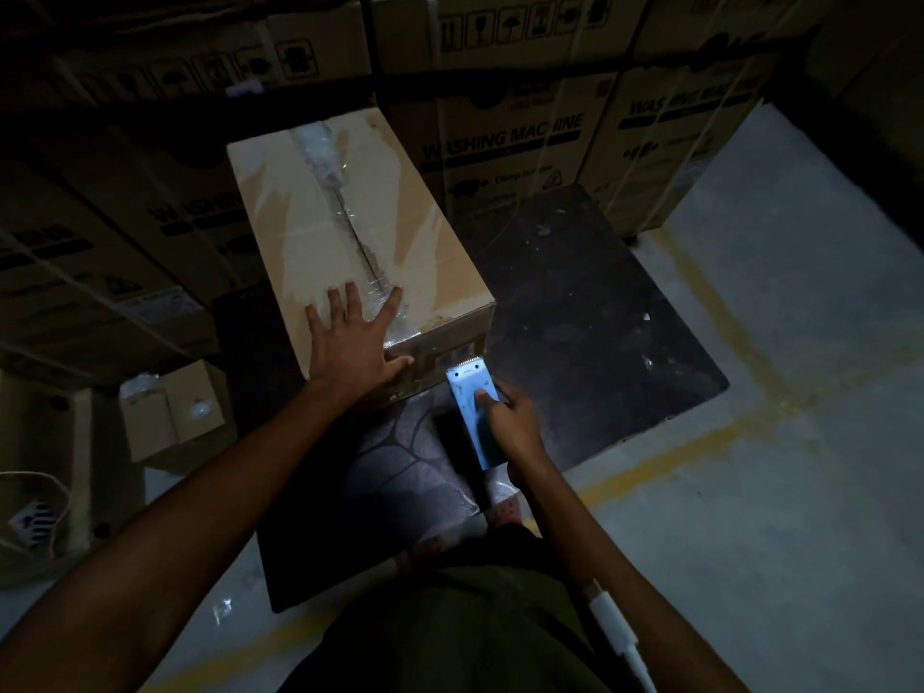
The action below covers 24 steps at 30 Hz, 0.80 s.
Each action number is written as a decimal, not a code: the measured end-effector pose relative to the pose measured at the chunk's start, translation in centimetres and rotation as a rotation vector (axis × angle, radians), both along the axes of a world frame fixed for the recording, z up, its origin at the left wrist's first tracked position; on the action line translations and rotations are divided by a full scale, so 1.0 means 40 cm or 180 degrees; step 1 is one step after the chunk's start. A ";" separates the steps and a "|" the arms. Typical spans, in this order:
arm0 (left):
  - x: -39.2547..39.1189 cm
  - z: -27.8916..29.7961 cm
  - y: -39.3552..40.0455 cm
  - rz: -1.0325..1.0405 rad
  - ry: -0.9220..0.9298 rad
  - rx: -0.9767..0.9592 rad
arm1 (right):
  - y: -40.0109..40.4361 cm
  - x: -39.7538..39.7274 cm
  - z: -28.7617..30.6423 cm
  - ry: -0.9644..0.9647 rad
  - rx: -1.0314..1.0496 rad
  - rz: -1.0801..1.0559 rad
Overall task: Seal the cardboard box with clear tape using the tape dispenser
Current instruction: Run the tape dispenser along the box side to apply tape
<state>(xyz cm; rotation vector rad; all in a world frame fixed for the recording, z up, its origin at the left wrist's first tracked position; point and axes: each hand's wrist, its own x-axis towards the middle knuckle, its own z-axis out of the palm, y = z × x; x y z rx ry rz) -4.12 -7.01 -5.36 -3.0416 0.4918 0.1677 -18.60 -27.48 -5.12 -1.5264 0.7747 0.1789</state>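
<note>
The left hand (356, 337) lies spread flat on the near end of the cardboard box (350, 232), which stands on a dark mat (600, 317) (clear tape (345, 202) runs along its top seam). The right hand (510, 417) grasps the blue tape dispenser (470, 397) against the box's near face.

The room is dim, lit mostly near the centre. Stacked washing machine cartons (505, 142), bound with white straps, wall in the far side and the left. The grey concrete floor (800, 392) carries yellow painted lines (700, 437). A dark mat (575, 317) lies on it. A small cardboard box (175, 417) sits at left.
</note>
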 end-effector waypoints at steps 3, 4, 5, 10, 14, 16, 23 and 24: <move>0.012 0.012 0.025 -0.0195 0.0223 -0.0006 | -0.002 -0.001 0.003 -0.0006 0.0061 -0.0046; 0.014 0.016 0.036 -0.0257 0.0263 -0.0061 | -0.001 -0.002 0.004 -0.0001 0.0065 -0.0035; 0.015 0.019 0.046 -0.0304 0.0262 -0.0143 | 0.001 -0.002 0.004 -0.0003 0.0090 -0.0044; 0.010 0.012 0.062 -0.0362 0.0007 -0.0177 | 0.007 -0.007 0.027 -0.0029 0.0183 0.0016; 0.008 0.004 0.068 -0.0464 -0.0027 -0.0049 | 0.011 -0.010 0.042 -0.0034 0.0355 0.0042; 0.010 0.003 0.071 -0.0486 -0.0008 -0.0052 | 0.014 -0.014 0.047 -0.0130 0.0383 0.0112; 0.019 0.033 0.073 -0.0374 0.0424 -0.0497 | 0.010 -0.007 0.068 -0.0426 0.0211 0.0447; 0.024 0.044 0.072 -0.0343 0.0520 -0.0555 | 0.009 -0.003 0.074 -0.0452 0.0183 0.0493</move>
